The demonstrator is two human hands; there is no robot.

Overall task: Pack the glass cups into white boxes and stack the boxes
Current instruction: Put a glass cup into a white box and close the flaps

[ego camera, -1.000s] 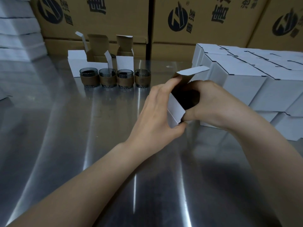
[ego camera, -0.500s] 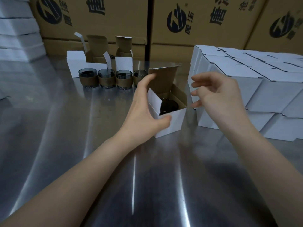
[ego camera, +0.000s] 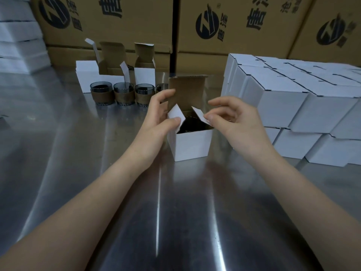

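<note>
White box; brown-banded smoky cups.

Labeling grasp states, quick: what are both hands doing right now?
Left hand: grips the white box, thumb on its left flap.
Right hand: pinches the box's right flap.

**Gloss against matt**

Smooth, glossy metal across the counter, streaked with bright reflections. Matt white card outside the open box, raw brown board inside and on its raised lid. Same matt white card on the stacked boxes. Smoky, shiny glass in the cups, each banded in dull brown wrap. Matt brown cardboard for the cartons behind, printed dark.
</note>
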